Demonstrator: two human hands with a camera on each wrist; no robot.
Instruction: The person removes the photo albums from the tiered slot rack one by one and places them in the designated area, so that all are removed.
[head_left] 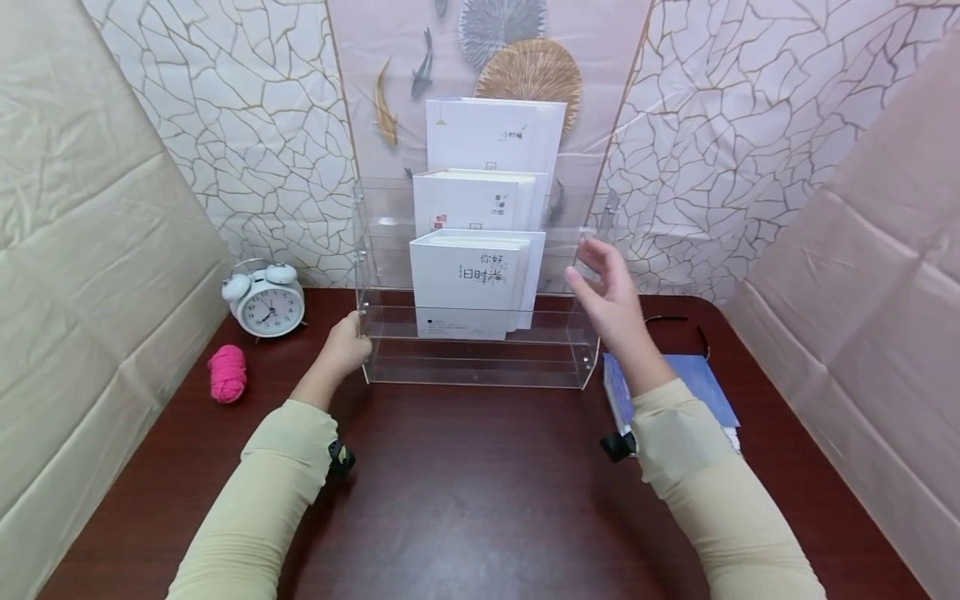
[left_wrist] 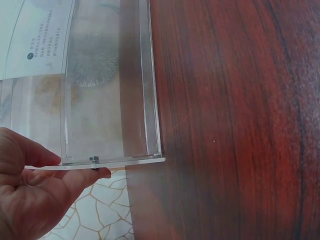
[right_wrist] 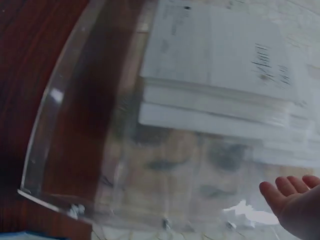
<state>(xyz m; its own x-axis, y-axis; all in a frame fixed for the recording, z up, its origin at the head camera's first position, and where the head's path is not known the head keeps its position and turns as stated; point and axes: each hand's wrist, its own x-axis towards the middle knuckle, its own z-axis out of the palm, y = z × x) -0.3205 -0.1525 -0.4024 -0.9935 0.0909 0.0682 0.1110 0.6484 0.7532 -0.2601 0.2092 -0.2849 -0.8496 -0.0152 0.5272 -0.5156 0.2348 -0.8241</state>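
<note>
A clear acrylic tiered rack [head_left: 390,367] stands at the back of the table. White books [head_left: 450,283] lean in it on three tiers, one above another. At the rack's left side panel [left_wrist: 130,161], my left hand [head_left: 347,343] pinches the edge, thumb on one face and fingers on the other, as the left wrist view shows. By the right side of the rack, my right hand [head_left: 611,292] is raised with its fingers loosely bent and nothing held. The right wrist view is blurred, with the fingertips [right_wrist: 285,187] near the clear panel.
On the left stand a white twin-bell alarm clock [head_left: 268,300] and a ball of pink yarn [head_left: 227,374]. Under my right forearm lies a blue-covered book [head_left: 697,383], with dark thin-armed glasses [head_left: 703,340] behind it. A patterned backdrop [head_left: 690,167] rises behind the table.
</note>
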